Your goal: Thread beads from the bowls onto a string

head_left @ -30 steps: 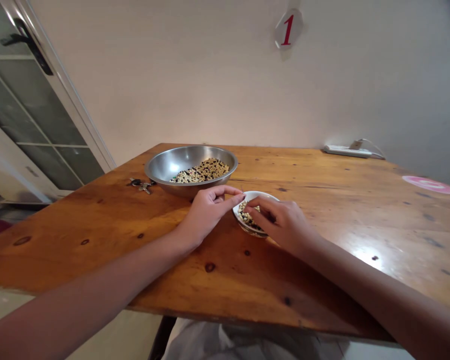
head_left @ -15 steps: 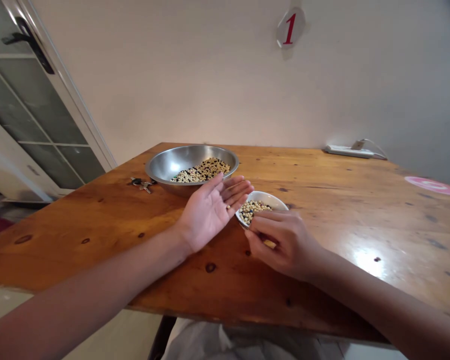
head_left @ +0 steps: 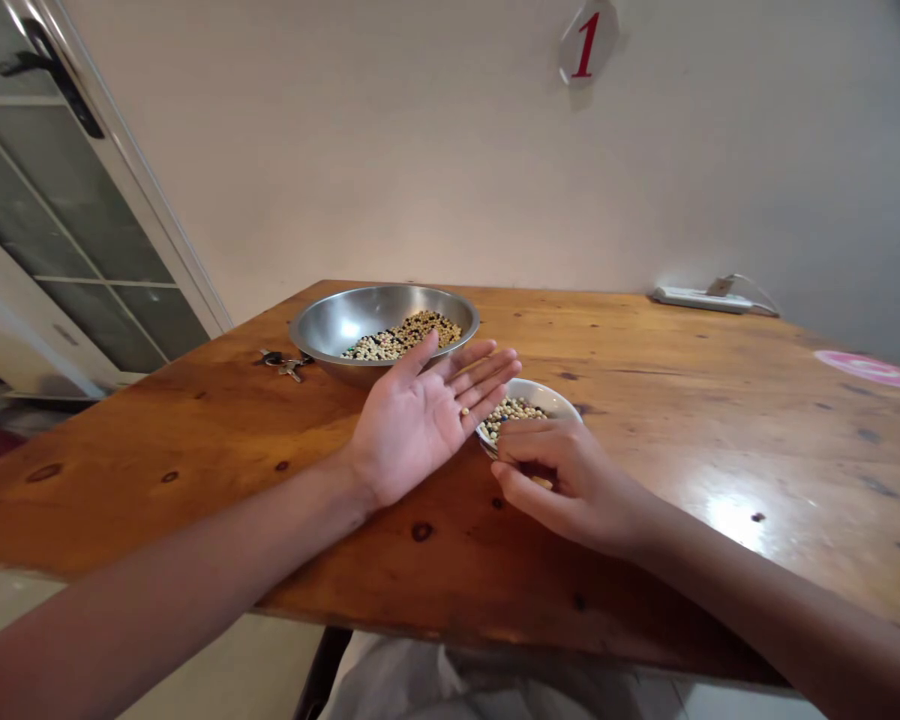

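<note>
My left hand (head_left: 420,425) is palm up with its fingers stretched out, and one pale yellow bean (head_left: 465,412) rests on it near the base of the fingers. Just beyond its fingertips is a small white bowl (head_left: 568,404) holding pale yellow and dark beans. My right hand (head_left: 562,480) is at the bowl's near side, its fingers curled together and covering part of the rim. A pale yellow patch shows between its thumb and fingers; what it is cannot be made out. Behind my left hand stands a wide steel bowl (head_left: 322,325) with mixed pale and dark beans (head_left: 412,335).
Keys (head_left: 289,367) lie left of the steel bowl on the wooden table (head_left: 217,490). A white power strip (head_left: 701,299) with a plug and cable sits at the back right, and a pink round sticker (head_left: 870,369) is on the right. A wall rises behind the table.
My left hand has shifted slightly right, closer over the white bowl, the bean still on it. My right hand stays curled at the bowl's near rim. The view has moved slightly.
</note>
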Demonstrator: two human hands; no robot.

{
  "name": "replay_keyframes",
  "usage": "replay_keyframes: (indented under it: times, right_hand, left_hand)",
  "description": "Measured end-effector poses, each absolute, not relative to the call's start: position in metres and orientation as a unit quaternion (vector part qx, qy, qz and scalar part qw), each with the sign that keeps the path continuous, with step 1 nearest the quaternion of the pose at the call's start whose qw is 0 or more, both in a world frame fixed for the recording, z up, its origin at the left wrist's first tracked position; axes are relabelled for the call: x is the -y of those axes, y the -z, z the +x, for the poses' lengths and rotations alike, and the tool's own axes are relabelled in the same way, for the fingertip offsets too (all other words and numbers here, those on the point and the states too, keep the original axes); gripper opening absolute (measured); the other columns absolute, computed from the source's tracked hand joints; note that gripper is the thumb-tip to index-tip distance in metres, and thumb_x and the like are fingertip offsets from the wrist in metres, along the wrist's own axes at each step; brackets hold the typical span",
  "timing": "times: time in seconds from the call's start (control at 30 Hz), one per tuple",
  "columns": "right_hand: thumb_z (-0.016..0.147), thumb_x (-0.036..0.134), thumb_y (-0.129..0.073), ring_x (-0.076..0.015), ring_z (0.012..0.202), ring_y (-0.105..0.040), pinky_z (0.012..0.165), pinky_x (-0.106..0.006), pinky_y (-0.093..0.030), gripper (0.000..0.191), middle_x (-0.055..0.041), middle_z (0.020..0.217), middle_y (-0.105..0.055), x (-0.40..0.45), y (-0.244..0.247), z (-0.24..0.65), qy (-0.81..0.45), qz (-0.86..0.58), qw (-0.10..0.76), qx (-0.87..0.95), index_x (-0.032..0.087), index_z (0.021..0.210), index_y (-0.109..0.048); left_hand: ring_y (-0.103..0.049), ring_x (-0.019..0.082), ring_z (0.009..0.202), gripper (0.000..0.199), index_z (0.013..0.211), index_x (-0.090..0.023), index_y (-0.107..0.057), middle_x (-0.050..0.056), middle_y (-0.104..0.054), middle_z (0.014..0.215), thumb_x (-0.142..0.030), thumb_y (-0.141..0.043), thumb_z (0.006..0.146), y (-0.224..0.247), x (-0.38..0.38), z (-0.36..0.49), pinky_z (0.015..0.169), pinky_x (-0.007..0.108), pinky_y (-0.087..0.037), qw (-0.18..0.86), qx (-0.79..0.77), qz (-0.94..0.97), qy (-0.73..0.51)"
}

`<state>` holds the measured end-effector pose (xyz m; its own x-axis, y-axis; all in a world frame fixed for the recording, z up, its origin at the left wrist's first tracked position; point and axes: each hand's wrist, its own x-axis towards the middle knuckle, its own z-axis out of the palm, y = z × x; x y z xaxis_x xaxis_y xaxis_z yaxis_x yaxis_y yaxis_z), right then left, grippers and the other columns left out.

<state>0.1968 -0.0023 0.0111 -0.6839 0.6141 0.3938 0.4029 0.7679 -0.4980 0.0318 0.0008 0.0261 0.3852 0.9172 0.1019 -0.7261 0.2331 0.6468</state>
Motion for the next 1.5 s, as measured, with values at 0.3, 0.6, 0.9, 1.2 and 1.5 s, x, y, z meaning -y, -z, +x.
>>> replay_keyframes:
  times: [0.3, 0.6, 0.9, 1.2, 1.5]
  right_hand:
    - [0.079, 0.017, -0.043, -0.0084, 0.051, -0.029, 0.051, -0.025, -0.024, 0.031, 0.0048, 0.05, -0.033, 0.002, -0.015, 0.2, -0.237, -0.275, 0.275, 0.89, 0.019, 0.052, -0.029]
    - [0.085, 0.022, -0.042, -0.0084, 0.05, -0.034, 0.05, -0.026, -0.027, 0.034, 0.0035, 0.049, -0.041, 0.001, -0.014, 0.2, -0.256, -0.271, 0.259, 0.891, 0.018, 0.051, -0.038]
    - [0.085, 0.022, -0.041, -0.0084, 0.05, -0.036, 0.051, -0.025, -0.028, 0.035, 0.0027, 0.049, -0.044, 0.003, -0.016, 0.202, -0.254, -0.262, 0.254, 0.896, 0.018, 0.051, -0.04]
    - [0.085, 0.021, -0.042, -0.008, 0.05, -0.035, 0.051, -0.025, -0.028, 0.034, 0.0032, 0.049, -0.044, 0.002, -0.015, 0.202, -0.243, -0.261, 0.259, 0.898, 0.017, 0.051, -0.042]
    - [0.083, 0.018, -0.043, -0.0075, 0.05, -0.034, 0.051, -0.024, -0.027, 0.031, 0.004, 0.05, -0.042, 0.003, -0.016, 0.2, -0.227, -0.257, 0.254, 0.904, 0.018, 0.053, -0.038]
  left_hand:
    - [-0.046, 0.025, 0.128, 0.035, 0.103, -0.008, -0.061, 0.015, -0.062, 0.121, -0.038, -0.046, 0.091, -0.022, 0.001, 0.033, 0.112, 0.034, -0.031, 0.75, -0.141, 0.355, -0.54]
    - [-0.046, 0.025, 0.128, 0.035, 0.103, -0.007, -0.064, 0.014, -0.063, 0.12, -0.035, -0.048, 0.09, -0.018, 0.001, 0.034, 0.111, 0.034, -0.032, 0.743, -0.134, 0.38, -0.534]
    - [-0.048, 0.025, 0.126, 0.033, 0.101, -0.008, -0.066, 0.013, -0.064, 0.119, -0.032, -0.047, 0.09, -0.017, 0.001, 0.035, 0.11, 0.034, -0.034, 0.743, -0.13, 0.389, -0.529]
    - [-0.048, 0.024, 0.126, 0.03, 0.098, -0.01, -0.068, 0.012, -0.065, 0.117, -0.031, -0.049, 0.089, -0.017, 0.0, 0.035, 0.111, 0.035, -0.033, 0.741, -0.142, 0.388, -0.529]
    - [-0.048, 0.024, 0.126, 0.028, 0.098, -0.011, -0.067, 0.012, -0.065, 0.117, -0.03, -0.049, 0.089, -0.017, 0.0, 0.035, 0.111, 0.035, -0.032, 0.737, -0.153, 0.383, -0.535]
